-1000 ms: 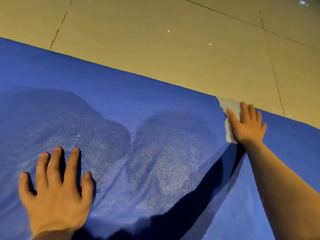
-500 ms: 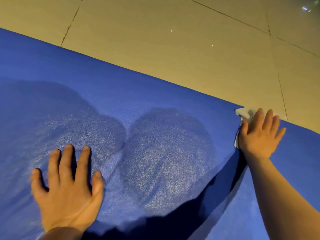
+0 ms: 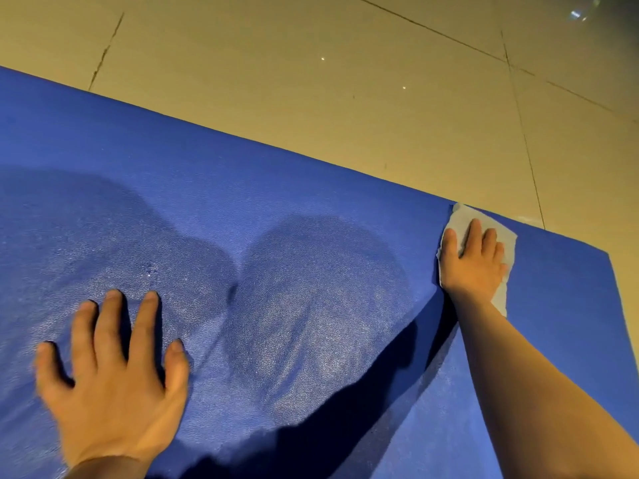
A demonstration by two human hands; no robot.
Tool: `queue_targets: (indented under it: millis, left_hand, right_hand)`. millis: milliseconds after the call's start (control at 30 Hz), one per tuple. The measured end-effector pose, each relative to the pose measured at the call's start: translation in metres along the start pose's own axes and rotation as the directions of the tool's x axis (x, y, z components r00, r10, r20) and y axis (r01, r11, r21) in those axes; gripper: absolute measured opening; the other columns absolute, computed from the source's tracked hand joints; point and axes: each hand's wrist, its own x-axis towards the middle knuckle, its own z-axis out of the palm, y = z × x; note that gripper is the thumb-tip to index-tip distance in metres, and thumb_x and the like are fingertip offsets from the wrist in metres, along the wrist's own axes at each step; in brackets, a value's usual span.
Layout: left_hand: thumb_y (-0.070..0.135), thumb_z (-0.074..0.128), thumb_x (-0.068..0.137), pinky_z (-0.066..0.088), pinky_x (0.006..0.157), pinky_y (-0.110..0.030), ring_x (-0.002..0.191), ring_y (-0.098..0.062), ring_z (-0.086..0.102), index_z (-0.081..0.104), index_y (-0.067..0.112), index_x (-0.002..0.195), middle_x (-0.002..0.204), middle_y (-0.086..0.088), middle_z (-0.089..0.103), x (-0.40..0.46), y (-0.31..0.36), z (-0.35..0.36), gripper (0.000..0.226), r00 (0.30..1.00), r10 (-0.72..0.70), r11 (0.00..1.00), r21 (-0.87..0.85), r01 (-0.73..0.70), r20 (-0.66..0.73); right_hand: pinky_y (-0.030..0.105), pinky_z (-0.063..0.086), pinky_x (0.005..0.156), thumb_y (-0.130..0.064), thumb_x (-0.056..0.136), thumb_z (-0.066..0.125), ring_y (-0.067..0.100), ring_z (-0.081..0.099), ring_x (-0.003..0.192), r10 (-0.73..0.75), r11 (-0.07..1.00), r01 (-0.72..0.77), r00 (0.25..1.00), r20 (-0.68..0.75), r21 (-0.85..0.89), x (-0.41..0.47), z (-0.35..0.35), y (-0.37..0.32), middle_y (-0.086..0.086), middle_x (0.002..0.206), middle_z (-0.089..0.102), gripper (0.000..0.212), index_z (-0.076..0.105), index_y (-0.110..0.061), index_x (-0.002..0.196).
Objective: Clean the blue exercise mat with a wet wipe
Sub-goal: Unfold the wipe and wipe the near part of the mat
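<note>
Your left hand lies flat on the blue exercise mat, and I think it is there for two reasons: it holds the mat down on the tiled floor so the mat does not slide under the wiping, and it carries your weight while you lean far to the other side. Its fingers are straight and spread wide; they press the surface and hold nothing. Your right hand is stretched out to the far edge of the mat, close to the corner, with the wet wipe under the palm. The wipe is spread flat, which gives more contact with the mat than a crumpled one would give. The right fingers are straight and close together, pressing the wipe down, not curled around it; white parts of the wipe show above the fingertips and along the outer side of the hand. Between your two hands you can see two darker, rounded wet patches, so the middle seems already wiped, while the strip along the far edge looks dry.
</note>
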Motion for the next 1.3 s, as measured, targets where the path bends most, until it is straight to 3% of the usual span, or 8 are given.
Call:
queue_targets:
  millis: [167,267,367,467,700,933,1100,1300]
  left_hand:
    - [0.039,0.036,0.095,0.030,0.102,-0.075,0.136,-0.048,0.029,0.052,0.002,0.139,0.147,-0.027,0.036,0.002,-0.003,0.000,0.060,1.000,0.020,1.000,-0.024,-0.020,0.002]
    - [0.038,0.035,0.096,0.030,0.101,-0.075,0.133,-0.052,0.032,0.049,0.001,0.140,0.148,-0.029,0.033,0.001,-0.005,0.001,0.059,0.998,0.056,0.998,-0.012,-0.056,0.022]
    - [0.043,0.026,0.098,0.025,0.107,-0.074,0.142,-0.051,0.021,0.047,0.002,0.140,0.157,-0.025,0.024,-0.002,-0.021,0.011,0.062,0.983,0.023,0.998,0.050,-0.033,0.183]
    - [0.044,0.024,0.096,0.026,0.109,-0.070,0.143,-0.049,0.022,0.046,0.001,0.140,0.158,-0.024,0.022,-0.003,-0.022,0.013,0.065,0.984,0.005,1.000,0.028,-0.010,0.178]
    - [0.058,0.020,0.093,0.031,0.105,-0.069,0.136,-0.048,0.030,0.034,0.018,0.147,0.149,-0.019,0.028,0.004,-0.002,-0.004,0.069,0.984,-0.064,0.979,-0.183,0.094,0.165]
    - [0.057,0.020,0.097,0.016,0.111,-0.074,0.147,-0.046,0.017,0.035,0.011,0.148,0.157,-0.022,0.025,0.004,-0.005,-0.006,0.070,0.960,-0.117,0.992,-0.022,0.127,0.255]
    - [0.058,0.024,0.092,0.031,0.104,-0.070,0.139,-0.044,0.030,0.034,0.022,0.144,0.149,-0.016,0.028,0.007,-0.003,-0.002,0.065,0.983,-0.091,0.987,-0.114,0.110,0.158]
    - [0.054,0.021,0.096,0.032,0.099,-0.072,0.129,-0.051,0.034,0.031,0.020,0.144,0.139,-0.025,0.034,0.007,-0.004,0.000,0.059,0.989,-0.077,0.996,-0.043,0.083,0.124]
  right_hand:
    - [0.053,-0.002,0.118,-0.048,0.104,0.020,0.030,-0.002,0.151,0.209,0.977,-0.212,0.975,0.081,0.033,-0.017,0.001,-0.045,0.007,0.165,-0.002,0.061,0.004,-0.024,0.157]
    - [0.056,0.005,0.118,-0.046,0.103,0.024,0.037,0.013,0.149,-0.189,0.981,0.189,0.982,0.000,0.047,-0.074,0.028,-0.119,0.013,0.163,0.014,0.060,0.022,-0.019,0.156]
    - [0.057,0.015,0.113,-0.047,0.096,0.026,0.038,0.034,0.142,-0.664,0.746,0.666,0.746,-0.048,0.020,-0.145,0.045,-0.185,0.013,0.153,0.040,0.060,0.047,-0.018,0.145]
    - [0.051,0.009,0.119,-0.054,0.095,0.026,0.028,0.025,0.147,-0.769,0.638,0.763,0.638,0.035,0.109,-0.160,0.039,-0.182,0.003,0.158,0.033,0.062,0.043,-0.027,0.148]
    - [0.046,0.003,0.120,-0.066,0.091,0.015,0.024,0.006,0.151,-0.114,0.993,0.114,0.988,0.105,0.004,-0.073,-0.002,0.022,0.001,0.165,0.008,0.074,0.016,-0.031,0.156]
    - [0.054,0.002,0.118,-0.048,0.104,0.020,0.031,0.003,0.150,0.489,0.868,-0.493,0.870,0.064,0.055,-0.086,-0.012,0.063,0.009,0.165,0.004,0.061,0.009,-0.020,0.157]
    - [0.056,0.003,0.116,-0.050,0.099,0.017,0.042,0.016,0.147,-0.007,1.000,0.007,1.000,-0.002,0.008,-0.143,0.026,-0.061,0.019,0.160,0.017,0.066,0.024,-0.016,0.155]
    - [0.059,0.004,0.118,-0.049,0.097,0.018,0.033,0.013,0.150,-0.669,0.741,0.670,0.734,0.113,0.036,-0.247,0.038,-0.149,0.007,0.162,0.019,0.061,0.032,-0.029,0.152]
